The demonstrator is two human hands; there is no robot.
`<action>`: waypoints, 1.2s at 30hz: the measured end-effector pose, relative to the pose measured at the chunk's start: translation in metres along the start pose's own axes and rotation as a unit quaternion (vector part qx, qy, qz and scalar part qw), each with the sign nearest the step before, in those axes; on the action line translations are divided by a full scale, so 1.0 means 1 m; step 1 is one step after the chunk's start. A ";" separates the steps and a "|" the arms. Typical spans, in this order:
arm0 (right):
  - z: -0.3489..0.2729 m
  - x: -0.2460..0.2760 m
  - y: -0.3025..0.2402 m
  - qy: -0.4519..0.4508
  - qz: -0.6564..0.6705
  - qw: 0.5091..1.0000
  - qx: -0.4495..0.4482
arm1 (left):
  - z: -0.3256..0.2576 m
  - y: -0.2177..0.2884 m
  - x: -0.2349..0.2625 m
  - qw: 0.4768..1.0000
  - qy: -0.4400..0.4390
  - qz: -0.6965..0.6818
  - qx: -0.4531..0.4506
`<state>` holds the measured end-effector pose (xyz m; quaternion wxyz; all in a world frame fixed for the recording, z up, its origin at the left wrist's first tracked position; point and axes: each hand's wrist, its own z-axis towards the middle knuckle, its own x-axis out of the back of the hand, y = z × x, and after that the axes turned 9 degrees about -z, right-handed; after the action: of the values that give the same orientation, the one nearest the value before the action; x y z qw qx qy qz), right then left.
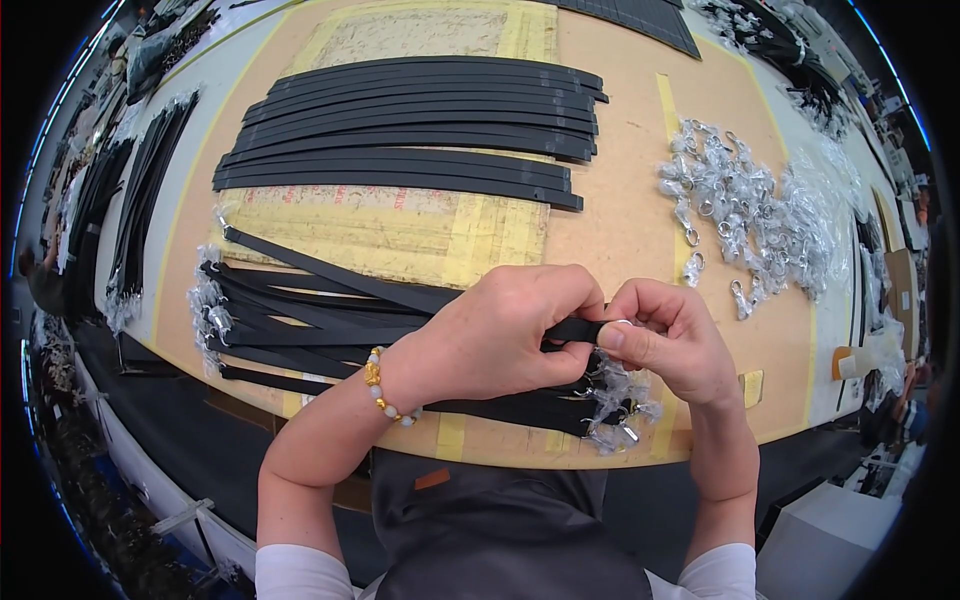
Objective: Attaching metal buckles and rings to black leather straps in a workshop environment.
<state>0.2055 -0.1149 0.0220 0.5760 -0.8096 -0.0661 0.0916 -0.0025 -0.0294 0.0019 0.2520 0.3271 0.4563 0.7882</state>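
Observation:
My left hand (500, 335) and my right hand (665, 340) meet over the near edge of the table, both gripping one black strap (575, 329) at its end. The right thumb and fingers pinch something small at the strap's tip; it is mostly hidden. Under my hands lies a fanned pile of black straps (300, 320) with metal clasps wrapped in clear plastic (620, 400) at their ends. A bead bracelet sits on my left wrist.
A neat stack of plain black straps (410, 120) lies farther back on the tan table (620, 220). A heap of plastic-wrapped metal clasps (750, 210) is at the right. More straps (150, 190) lie at the left edge. A bottle (865, 358) rests at the right.

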 end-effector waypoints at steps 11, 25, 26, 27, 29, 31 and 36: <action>0.009 -0.016 0.020 0.082 -0.043 0.995 0.040 | 0.002 -0.002 -0.001 0.999 -0.025 -0.021 -0.003; 0.001 0.012 -0.001 -0.051 -0.007 0.999 0.015 | 0.000 0.014 0.021 0.989 -0.049 -0.126 0.061; 0.001 0.011 0.002 -0.040 -0.033 0.998 0.041 | 0.000 0.015 0.020 0.989 -0.047 -0.125 0.061; 0.001 0.010 0.004 -0.029 -0.058 0.996 0.068 | 0.001 0.015 0.018 0.985 -0.055 -0.130 0.098; 0.002 0.007 0.002 -0.024 -0.103 0.992 0.075 | 0.001 0.012 0.017 0.979 -0.062 -0.135 0.137; 0.002 0.004 0.001 -0.020 -0.147 0.986 0.080 | 0.001 0.005 0.017 0.989 -0.116 -0.047 0.076; 0.003 0.003 0.004 -0.016 -0.182 0.979 0.095 | -0.001 0.001 0.009 0.991 -0.086 -0.071 0.069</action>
<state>0.2076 -0.1132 0.0173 0.6559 -0.7244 -0.2123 0.0040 -0.0090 -0.0242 0.0056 0.3226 0.3775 0.5085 0.7035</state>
